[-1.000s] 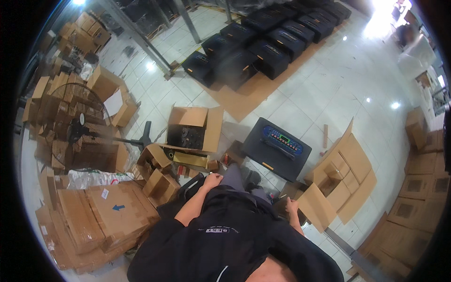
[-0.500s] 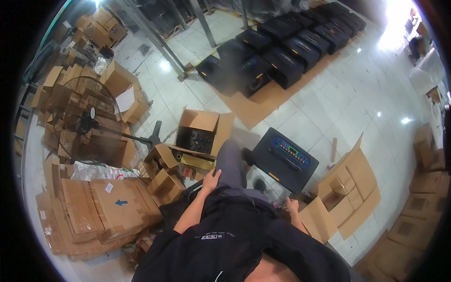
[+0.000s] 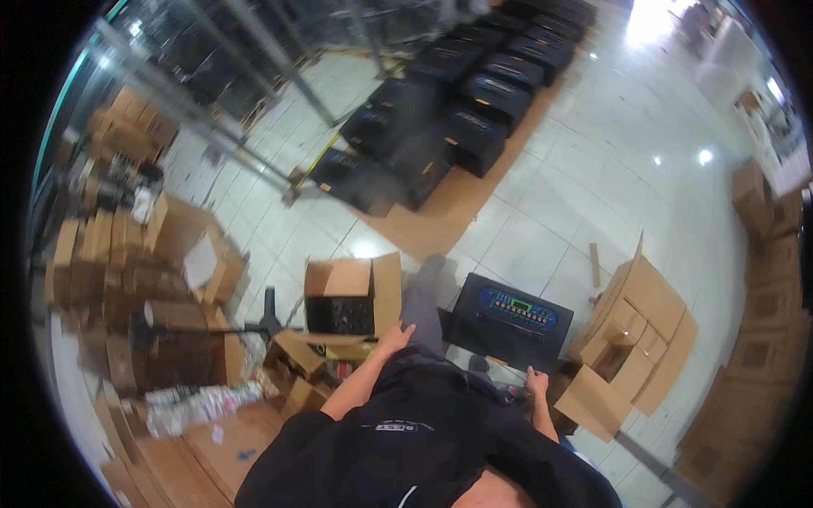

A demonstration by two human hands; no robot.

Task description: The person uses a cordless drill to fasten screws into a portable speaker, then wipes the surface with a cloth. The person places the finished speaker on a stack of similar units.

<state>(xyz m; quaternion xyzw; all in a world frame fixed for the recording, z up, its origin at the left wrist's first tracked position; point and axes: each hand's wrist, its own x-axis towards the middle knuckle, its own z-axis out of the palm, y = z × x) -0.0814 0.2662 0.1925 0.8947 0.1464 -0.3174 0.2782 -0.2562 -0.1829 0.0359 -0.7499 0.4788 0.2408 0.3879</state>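
Observation:
My left hand (image 3: 396, 338) rests on my left thigh (image 3: 419, 315), fingers lying along the grey trousers and holding nothing I can see. My right hand (image 3: 538, 381) is by the near right corner of a black speaker box (image 3: 474, 337), its fingers curled together. Whether something small is pinched in them is too small to tell. The speaker lies on the floor with its blue control panel (image 3: 518, 308) facing up and a dark strip handle across the top. Left of my leg, an open carton (image 3: 385, 292) holds round black parts (image 3: 345, 315).
Right of the speaker stands an open, empty-looking carton (image 3: 631, 326). Rows of black speakers (image 3: 474, 140) stand on cardboard at the back. Flattened cartons (image 3: 199, 449), a pedestal fan (image 3: 174, 330) and stacked boxes crowd the left. More cartons (image 3: 737, 406) line the right; metal posts (image 3: 305, 85) rise behind.
My view has tilted and turned, so the floor things sit lower in the picture. The right hand has come closer to the speaker's near corner. My left hand stays on the thigh.

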